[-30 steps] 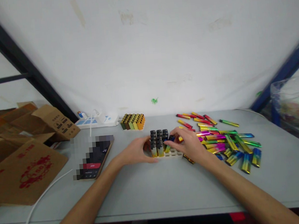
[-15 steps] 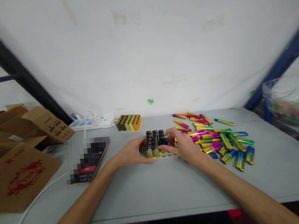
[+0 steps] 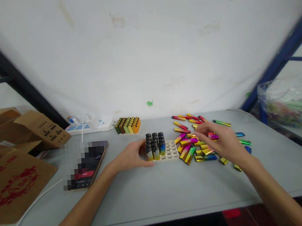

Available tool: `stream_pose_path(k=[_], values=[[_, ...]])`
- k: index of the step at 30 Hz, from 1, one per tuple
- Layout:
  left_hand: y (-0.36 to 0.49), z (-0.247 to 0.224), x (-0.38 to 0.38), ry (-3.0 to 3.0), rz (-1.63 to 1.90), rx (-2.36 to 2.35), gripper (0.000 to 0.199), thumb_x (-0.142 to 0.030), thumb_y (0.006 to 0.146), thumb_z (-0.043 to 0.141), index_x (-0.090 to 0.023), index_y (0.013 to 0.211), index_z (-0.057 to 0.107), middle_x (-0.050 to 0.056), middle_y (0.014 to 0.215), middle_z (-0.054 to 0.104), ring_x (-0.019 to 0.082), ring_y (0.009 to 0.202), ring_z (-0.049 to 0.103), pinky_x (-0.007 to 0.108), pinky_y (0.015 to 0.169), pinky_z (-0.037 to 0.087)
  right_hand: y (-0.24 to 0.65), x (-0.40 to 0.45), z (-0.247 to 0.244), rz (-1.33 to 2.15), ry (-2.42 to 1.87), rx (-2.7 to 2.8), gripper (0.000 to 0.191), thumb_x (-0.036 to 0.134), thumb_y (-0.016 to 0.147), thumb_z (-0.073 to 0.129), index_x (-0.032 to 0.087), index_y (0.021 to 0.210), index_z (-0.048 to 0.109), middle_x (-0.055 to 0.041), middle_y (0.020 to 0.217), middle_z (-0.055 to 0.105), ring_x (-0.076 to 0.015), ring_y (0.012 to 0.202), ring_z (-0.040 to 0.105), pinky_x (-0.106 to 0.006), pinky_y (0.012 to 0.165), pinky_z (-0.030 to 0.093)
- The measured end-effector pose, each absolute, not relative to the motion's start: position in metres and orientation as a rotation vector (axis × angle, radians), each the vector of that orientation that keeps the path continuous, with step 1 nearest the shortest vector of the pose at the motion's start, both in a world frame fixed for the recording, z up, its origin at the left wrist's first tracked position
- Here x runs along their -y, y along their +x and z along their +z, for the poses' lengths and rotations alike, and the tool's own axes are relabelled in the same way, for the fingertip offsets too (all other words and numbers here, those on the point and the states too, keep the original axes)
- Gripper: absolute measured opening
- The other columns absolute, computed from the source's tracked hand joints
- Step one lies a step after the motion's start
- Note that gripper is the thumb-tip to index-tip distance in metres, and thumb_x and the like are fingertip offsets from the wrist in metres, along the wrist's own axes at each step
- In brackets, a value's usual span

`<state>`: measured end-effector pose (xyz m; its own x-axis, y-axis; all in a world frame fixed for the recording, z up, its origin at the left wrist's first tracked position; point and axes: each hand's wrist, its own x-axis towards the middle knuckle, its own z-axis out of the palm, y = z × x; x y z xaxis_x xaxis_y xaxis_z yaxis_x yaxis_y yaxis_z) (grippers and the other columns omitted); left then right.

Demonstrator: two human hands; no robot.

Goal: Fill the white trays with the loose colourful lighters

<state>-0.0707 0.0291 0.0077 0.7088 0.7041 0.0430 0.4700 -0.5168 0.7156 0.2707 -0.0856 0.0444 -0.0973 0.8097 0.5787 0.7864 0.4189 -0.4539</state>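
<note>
A white tray with holes (image 3: 172,150) stands on the grey table, its left part filled with upright lighters (image 3: 156,151) with black tops. My left hand (image 3: 133,154) curves around the tray's left end, thumb along the front and fingers behind the lighters, partly hidden by them. Over the loose pile hovers my right hand (image 3: 215,137), its thumb and fingers slightly apart, with no lighter plainly in them. Shiny loose lighters (image 3: 189,155) in yellow, pink, green, red and blue lie spread out right of the tray. Some are covered by the right hand.
A second tray of yellow and green lighters (image 3: 128,126) stands near the wall. At left are a phone (image 3: 92,166), a white power strip (image 3: 102,125), a cable and open cardboard boxes (image 3: 23,185). A clear plastic bag (image 3: 289,105) sits at far right.
My right hand has left the tray and moved right over the loose lighters. A blue and yellow lighter now stands uncovered in the tray's third row. My left hand stays at the tray.
</note>
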Motion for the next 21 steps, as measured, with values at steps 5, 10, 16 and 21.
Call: stream_pose_path(k=[5,10,16,21], values=[[-0.069,0.010,-0.029,2.231,0.409,-0.898,0.062,-0.053,0.065,0.094,-0.017,0.111,0.071,0.002,0.094,0.074,0.020,0.078,0.063,0.029,0.066,0.050,0.322,0.135,-0.005,-0.031,-1.481,2.154,0.018,0.040,0.104,0.063,0.031,0.111,0.078,-0.0101,0.116,0.077,-0.0321,0.111,0.073,-0.050,0.099,0.060],[-0.070,0.008,-0.029,2.248,0.422,-0.907,0.059,-0.053,0.065,0.094,-0.017,0.107,0.071,0.003,0.096,0.076,0.023,0.083,0.068,0.031,0.071,0.053,0.333,0.134,-0.033,-0.197,-1.532,2.284,0.020,0.030,0.103,0.064,0.031,0.119,0.075,-0.0112,0.124,0.074,-0.0351,0.121,0.069,-0.060,0.104,0.056],[-0.071,0.007,-0.029,2.273,0.402,-0.932,0.060,-0.052,0.067,0.093,-0.017,0.109,0.070,0.006,0.102,0.077,0.026,0.089,0.070,0.035,0.077,0.054,0.327,0.131,-0.019,0.016,-1.536,2.236,0.019,0.036,0.106,0.059,0.031,0.118,0.073,-0.0125,0.128,0.071,-0.0341,0.127,0.065,-0.059,0.108,0.055],[-0.070,0.006,-0.030,2.249,0.400,-0.926,0.061,-0.051,0.066,0.093,-0.015,0.110,0.070,0.006,0.099,0.076,0.026,0.086,0.069,0.034,0.074,0.053,0.311,0.125,-0.006,0.384,-1.435,1.817,0.025,0.049,0.104,0.062,0.029,0.111,0.075,-0.0121,0.123,0.073,-0.0327,0.125,0.066,-0.051,0.108,0.056]])
